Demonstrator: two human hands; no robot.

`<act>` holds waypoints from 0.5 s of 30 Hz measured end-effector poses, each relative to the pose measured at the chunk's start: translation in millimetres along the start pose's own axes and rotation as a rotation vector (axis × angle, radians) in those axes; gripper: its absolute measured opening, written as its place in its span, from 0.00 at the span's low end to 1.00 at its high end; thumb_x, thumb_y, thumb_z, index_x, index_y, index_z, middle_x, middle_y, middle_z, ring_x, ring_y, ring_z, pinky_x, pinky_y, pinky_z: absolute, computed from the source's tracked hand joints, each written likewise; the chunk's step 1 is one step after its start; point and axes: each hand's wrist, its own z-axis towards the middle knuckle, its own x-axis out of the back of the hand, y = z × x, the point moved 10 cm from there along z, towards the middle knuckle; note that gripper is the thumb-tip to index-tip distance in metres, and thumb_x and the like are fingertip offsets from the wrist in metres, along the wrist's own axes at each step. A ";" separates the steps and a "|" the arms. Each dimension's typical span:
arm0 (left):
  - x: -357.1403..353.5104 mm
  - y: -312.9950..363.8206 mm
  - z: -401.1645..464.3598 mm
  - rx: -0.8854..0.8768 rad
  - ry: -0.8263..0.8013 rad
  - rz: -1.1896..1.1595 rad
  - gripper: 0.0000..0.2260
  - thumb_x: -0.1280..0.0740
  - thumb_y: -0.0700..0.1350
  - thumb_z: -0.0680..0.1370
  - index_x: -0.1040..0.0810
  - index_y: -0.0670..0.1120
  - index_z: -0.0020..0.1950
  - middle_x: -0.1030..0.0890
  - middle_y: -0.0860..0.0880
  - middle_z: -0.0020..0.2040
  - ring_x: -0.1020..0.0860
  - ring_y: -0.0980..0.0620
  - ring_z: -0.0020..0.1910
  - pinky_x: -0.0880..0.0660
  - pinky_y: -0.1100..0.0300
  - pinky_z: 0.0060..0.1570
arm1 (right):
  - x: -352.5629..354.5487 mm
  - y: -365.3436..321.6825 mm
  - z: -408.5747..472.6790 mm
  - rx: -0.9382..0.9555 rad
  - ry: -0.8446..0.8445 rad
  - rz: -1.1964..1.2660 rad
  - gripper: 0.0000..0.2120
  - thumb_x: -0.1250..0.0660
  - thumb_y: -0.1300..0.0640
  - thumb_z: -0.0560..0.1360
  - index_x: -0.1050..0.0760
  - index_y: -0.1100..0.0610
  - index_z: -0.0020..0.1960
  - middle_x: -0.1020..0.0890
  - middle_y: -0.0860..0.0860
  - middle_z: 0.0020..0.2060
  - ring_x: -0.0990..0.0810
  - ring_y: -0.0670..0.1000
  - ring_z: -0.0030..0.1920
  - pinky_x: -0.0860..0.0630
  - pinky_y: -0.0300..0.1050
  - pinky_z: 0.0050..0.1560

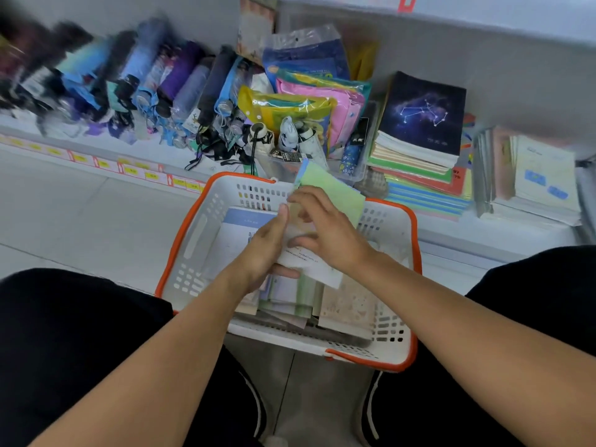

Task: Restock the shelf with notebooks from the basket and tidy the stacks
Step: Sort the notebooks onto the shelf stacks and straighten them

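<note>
I hold a thin bundle of notebooks [325,201] above the white plastic basket [206,227], a perforated tub with an orange rim that sits on the floor between my knees. My left hand [269,250] grips the bundle's left edge, thumb showing underneath at its near corner, while my right hand [325,227] lies across the top with fingers bent over the covers; the uppermost far sheet is smooth pale green. More flat, soft-covered notebooks lie in the basket, pale blue on the left, cream and speckled near the front. Beyond the basket the low white shelf [483,227] carries stacks on the right, one topped by a glossy dark constellation notebook [425,114]. Shiny plastic-wrapped packets [309,101] stand in the middle, and folded umbrellas [145,88] lie in a blurred row to the left.
</note>
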 end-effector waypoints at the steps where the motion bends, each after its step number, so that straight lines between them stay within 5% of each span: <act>1: 4.0 6.1 -3.2 -0.006 -0.004 -0.039 0.11 0.41 0.59 0.81 0.24 0.61 0.60 0.20 0.57 0.58 0.21 0.56 0.56 0.19 0.55 0.37 | 7.1 -1.5 5.1 -0.028 0.030 0.045 0.33 0.22 0.55 0.69 0.32 0.57 0.70 0.33 0.51 0.67 0.25 0.45 0.56 0.23 0.48 0.58; 6: 42.2 48.4 -19.3 -0.095 0.034 -0.171 0.10 0.36 0.42 0.81 0.23 0.51 0.61 0.17 0.47 0.54 0.17 0.51 0.43 0.20 0.61 0.28 | 86.7 0.9 21.1 -0.233 0.312 -0.022 0.40 0.22 0.49 0.69 0.37 0.56 0.75 0.36 0.52 0.73 0.39 0.46 0.73 0.41 0.36 0.72; 8: 60.5 78.4 -27.9 -0.156 0.083 -0.245 0.08 0.37 0.42 0.81 0.22 0.52 0.57 0.16 0.48 0.50 0.17 0.51 0.41 0.21 0.61 0.27 | 124.8 -0.9 25.1 -0.366 0.405 0.003 0.37 0.25 0.45 0.71 0.37 0.55 0.73 0.32 0.52 0.70 0.34 0.48 0.70 0.36 0.39 0.70; 10: 73.6 111.9 -33.7 -0.219 0.121 -0.312 0.07 0.39 0.42 0.82 0.22 0.49 0.56 0.15 0.49 0.47 0.17 0.51 0.41 0.21 0.61 0.28 | 130.8 -15.3 39.5 -0.466 0.333 0.328 0.25 0.29 0.50 0.76 0.33 0.54 0.69 0.21 0.52 0.60 0.21 0.47 0.53 0.20 0.45 0.49; 12: 78.3 153.3 -37.0 -0.286 0.119 -0.345 0.07 0.40 0.42 0.82 0.23 0.47 0.56 0.14 0.49 0.45 0.16 0.52 0.41 0.20 0.61 0.29 | 117.0 -45.9 57.5 -0.522 0.187 0.766 0.15 0.35 0.56 0.80 0.29 0.55 0.66 0.17 0.55 0.51 0.16 0.50 0.39 0.21 0.43 0.27; 15: 81.4 226.0 -37.5 -0.395 0.102 -0.290 0.08 0.40 0.43 0.82 0.23 0.47 0.57 0.14 0.48 0.46 0.16 0.51 0.41 0.19 0.59 0.30 | 137.6 -97.1 94.6 -0.415 0.130 0.874 0.13 0.37 0.57 0.82 0.33 0.53 0.65 0.17 0.56 0.54 0.15 0.59 0.35 0.20 0.47 0.25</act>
